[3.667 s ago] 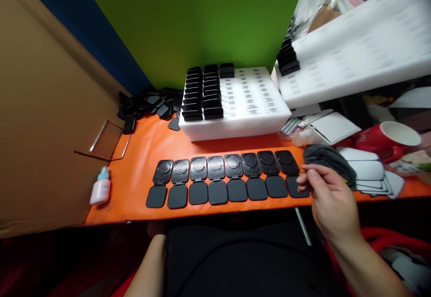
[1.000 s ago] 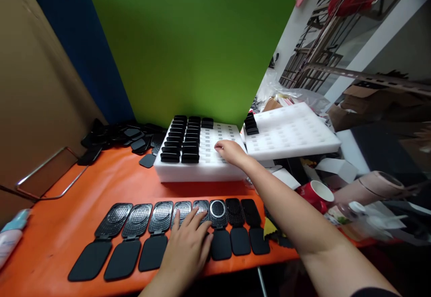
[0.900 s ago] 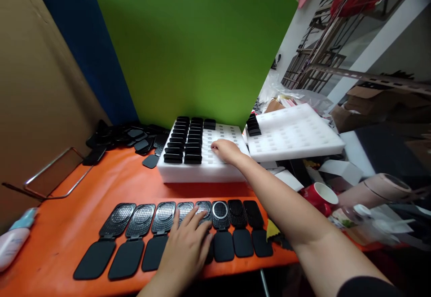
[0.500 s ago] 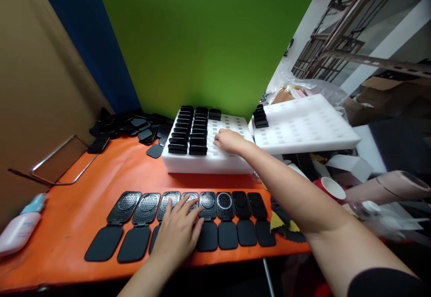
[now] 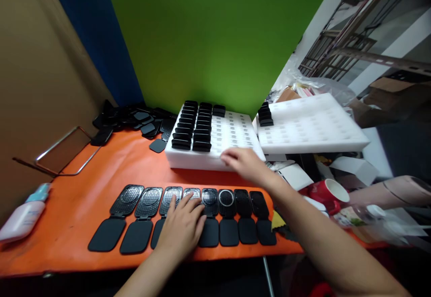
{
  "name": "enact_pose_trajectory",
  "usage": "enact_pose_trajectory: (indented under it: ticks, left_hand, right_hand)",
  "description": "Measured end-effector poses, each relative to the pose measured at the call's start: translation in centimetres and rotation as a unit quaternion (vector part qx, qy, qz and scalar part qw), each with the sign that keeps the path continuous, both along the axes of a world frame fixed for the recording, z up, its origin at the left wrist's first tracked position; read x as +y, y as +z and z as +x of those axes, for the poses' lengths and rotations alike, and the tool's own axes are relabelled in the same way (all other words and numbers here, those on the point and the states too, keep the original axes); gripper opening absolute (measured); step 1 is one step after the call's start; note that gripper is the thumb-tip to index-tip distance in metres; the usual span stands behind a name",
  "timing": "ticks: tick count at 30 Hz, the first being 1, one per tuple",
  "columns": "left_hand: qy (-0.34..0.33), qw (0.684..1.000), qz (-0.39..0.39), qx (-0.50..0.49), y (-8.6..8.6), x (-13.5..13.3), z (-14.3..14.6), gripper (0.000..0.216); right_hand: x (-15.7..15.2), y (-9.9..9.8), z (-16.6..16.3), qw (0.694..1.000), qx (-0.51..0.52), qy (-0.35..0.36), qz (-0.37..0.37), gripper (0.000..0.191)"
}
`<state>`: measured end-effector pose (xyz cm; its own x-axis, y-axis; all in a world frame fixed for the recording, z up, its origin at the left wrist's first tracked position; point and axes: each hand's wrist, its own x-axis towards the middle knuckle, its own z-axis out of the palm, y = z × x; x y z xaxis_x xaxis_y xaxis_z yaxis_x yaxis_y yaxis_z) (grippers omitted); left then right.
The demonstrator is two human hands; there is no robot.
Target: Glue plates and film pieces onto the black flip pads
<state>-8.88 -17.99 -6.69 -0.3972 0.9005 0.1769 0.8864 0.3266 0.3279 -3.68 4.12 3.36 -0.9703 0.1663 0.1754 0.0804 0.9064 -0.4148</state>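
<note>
A row of black hinged cases (image 5: 209,203) lies unfolded on the orange table top, several with round mesh discs in their upper halves. My left hand (image 5: 182,220) rests over the middle of this row, fingers spread, covering part of it. My right hand (image 5: 247,164) is by the front edge of a white foam tray (image 5: 188,161), its fingers curled together and a little blurred. Whether anything is in those fingers cannot be made out. Black pieces (image 5: 202,128) stand upright in two long columns on the tray's left side, with a short third column behind.
A second foam tray (image 5: 313,126) holds several black pieces on the right. Loose black parts (image 5: 134,117) are heaped at the back left. A bottle (image 5: 25,214) and a bent metal frame (image 5: 72,151) are at left. A red mug (image 5: 328,191) and clutter sit right.
My right hand has drawn back from over the foam tray to its front edge, towards me. The left hand stays on the row. The whole view has shifted slightly.
</note>
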Motion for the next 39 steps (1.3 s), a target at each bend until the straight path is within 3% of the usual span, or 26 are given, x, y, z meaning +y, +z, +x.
enact_pose_trajectory:
  ticks: [4, 7, 12, 20, 24, 27, 29, 33, 39]
  left_hand:
    - [-0.008, 1.0, -0.002, -0.03, 0.2, 0.3, 0.4, 0.024]
    - [-0.01, 0.999, -0.006, -0.03, 0.0, 0.4, 0.7, 0.024]
    - [-0.009, 1.0, -0.013, -0.013, -0.2, 0.4, 1.0, 0.023]
    - [0.001, 1.0, -0.009, -0.01, 0.1, 0.8, 0.7, 0.02]
    - [-0.015, 1.0, 0.002, 0.004, -0.4, 1.5, 0.7, 0.03]
    - [-0.015, 1.0, 0.0, 0.022, -0.6, 1.9, 0.9, 0.028]
    - [-0.016, 1.0, 0.001, 0.024, -0.4, 2.0, 1.0, 0.026]
    - [-0.012, 1.0, 0.003, 0.015, 0.2, 0.7, 0.4, 0.025]
    - [0.015, 0.999, 0.007, 0.046, -1.1, -3.2, -1.4, 0.026]
  right_hand:
    - [-4.3, -5.7, 3.3, 0.992, -0.056, 0.039, 0.109, 0.024]
    - [-5.4, -9.2, 3.7, 0.981, -0.068, 0.036, 0.18, 0.023]
    - [-5.2, -10.7, 3.5, 0.974, -0.055, 0.048, 0.214, 0.021]
    - [-5.5, -9.7, 4.2, 0.979, -0.048, 0.049, 0.192, 0.019]
    - [-3.3, -6.8, 2.8, 0.987, 0.021, 0.005, 0.158, 0.021]
    - [-0.1, -3.9, -0.5, 0.986, 0.072, -0.064, 0.139, 0.024]
    - [2.0, -2.4, -3.1, 0.984, 0.04, -0.101, 0.144, 0.024]
    - [4.5, -1.2, -7.0, 0.982, -0.079, -0.105, 0.133, 0.022]
    - [5.6, -0.4, -7.1, 0.987, -0.034, -0.1, 0.122, 0.025]
